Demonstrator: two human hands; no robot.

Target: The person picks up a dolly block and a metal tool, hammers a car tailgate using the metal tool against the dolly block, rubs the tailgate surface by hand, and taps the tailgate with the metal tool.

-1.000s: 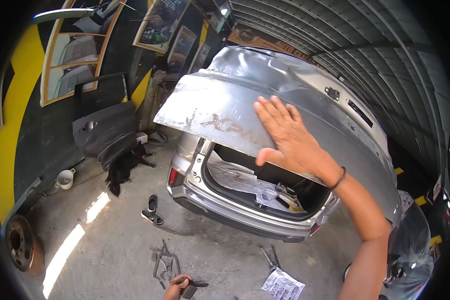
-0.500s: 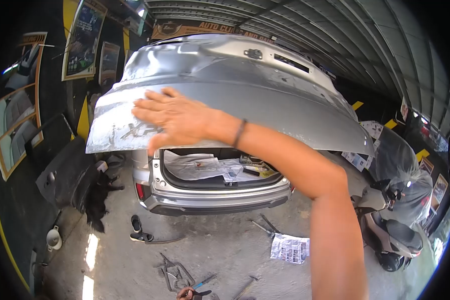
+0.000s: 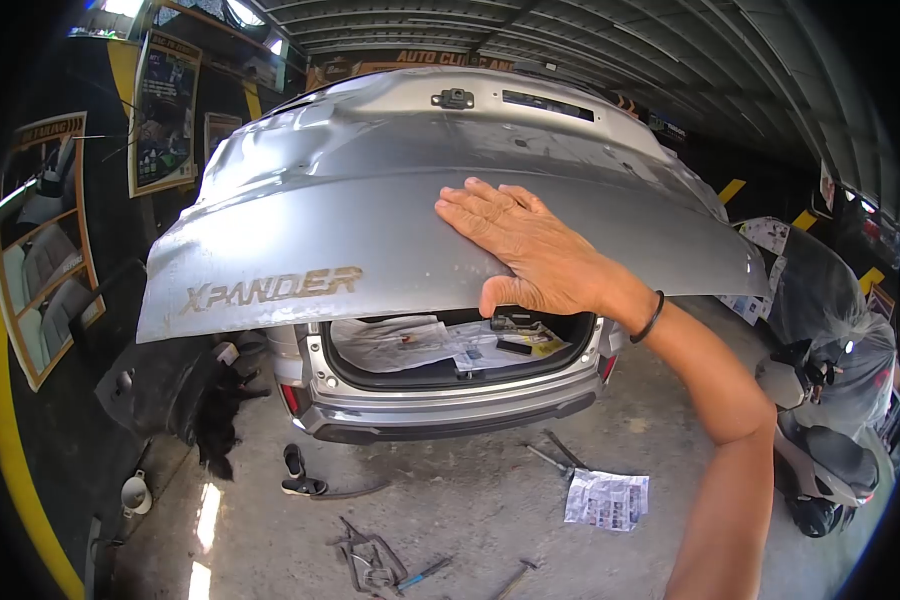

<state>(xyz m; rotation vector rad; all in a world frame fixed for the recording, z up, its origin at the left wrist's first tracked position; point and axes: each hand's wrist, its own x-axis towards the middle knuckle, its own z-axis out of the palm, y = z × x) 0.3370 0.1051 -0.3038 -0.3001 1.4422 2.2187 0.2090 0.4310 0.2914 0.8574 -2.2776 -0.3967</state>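
Observation:
My right hand [image 3: 530,245] lies flat on the silver tailgate [image 3: 390,215], right of its middle. Its fingers are stretched out and the thumb points down over the lower edge. Nothing shows between hand and metal. The tailgate is raised, and scuffed "XPANDER" lettering [image 3: 275,287] marks its lower left. Below it, the open boot [image 3: 400,345] is lined with paper sheets, with a dark object on top. My left hand is out of view.
On the concrete floor lie black sandals [image 3: 302,485], a newspaper sheet [image 3: 607,500], a blue-handled tool [image 3: 425,573] and several other tools. A black animal [image 3: 220,420] lies at left beside a dark panel [image 3: 160,385]. At right stands a scooter [image 3: 825,460].
My right hand has moved right across the tailgate, from the lettering to past the middle, uncovering the full word. Fingers seen at the bottom edge earlier are gone. The view has shifted slightly.

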